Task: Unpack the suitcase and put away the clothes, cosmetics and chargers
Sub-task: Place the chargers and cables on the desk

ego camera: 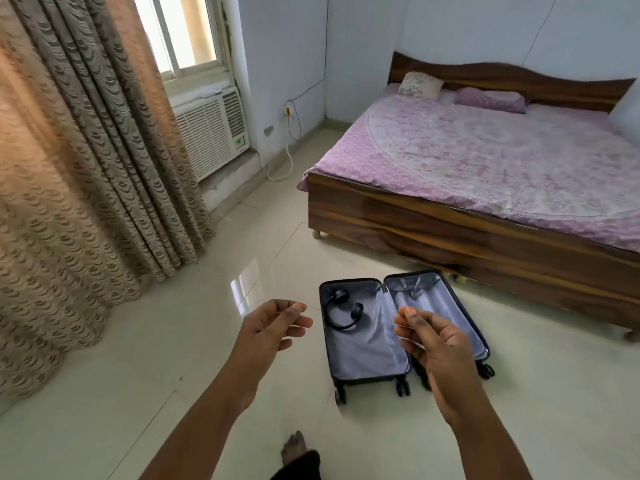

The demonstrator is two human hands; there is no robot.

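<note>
- My left hand point(273, 329) hangs in the air over the floor point(138, 358), just left of the suitcase point(363, 351); its fingers are loosely curled and it holds nothing.
- My right hand point(434, 344) is raised in front of the suitcase's right half, fingers loosely bent with the thumb up, and it holds nothing either.
- The suitcase lies flat and wide open on the pale tiled floor, both halves showing grey-blue lining, wheels towards me.
- A pair of black headphones point(343, 311) lies in the upper part of the left half; it is the only item I can see there.
- The right half shows only its lining and straps where my hand does not cover it.
- Beyond the suitcase, near its far right corner, stands a wooden bed point(450, 230) with a purple patterned sheet point(485, 157) and two pillows by the headboard.
- To the left hangs a long beige patterned curtain point(79, 168), with a window point(180, 32) and a white air-conditioning unit point(211, 133) beside it.
- My bare foot point(294, 448) shows at the bottom edge, on the floor.
</note>
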